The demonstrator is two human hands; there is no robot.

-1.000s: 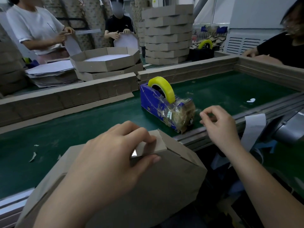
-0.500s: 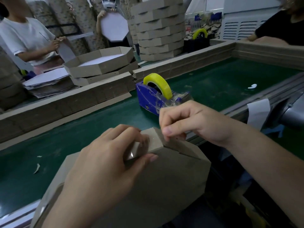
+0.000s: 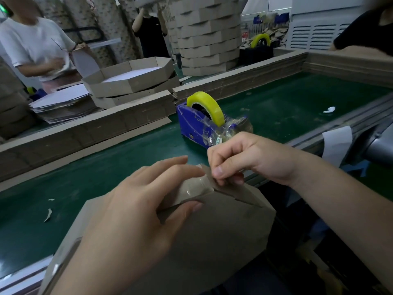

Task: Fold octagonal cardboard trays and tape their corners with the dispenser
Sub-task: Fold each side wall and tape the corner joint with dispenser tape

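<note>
CHANGE: right hand [image 3: 244, 160] has left the dispenser [image 3: 197, 128], centre frame, and now pinches a tape strip [image 3: 197, 185] onto the tray [image 3: 212, 241] corner, lower centre, at the table [image 3: 85, 167] edge | left hand [image 3: 136, 209] pinches the folded walls together | MEANING: corner probably nearly sealed; smoothing remains.

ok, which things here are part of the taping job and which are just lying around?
In use: tray, tape strip, tape dispenser, left hand, right hand.
Lying about: white scrap, cardboard scraps, paper sheets, tray stack.
</note>
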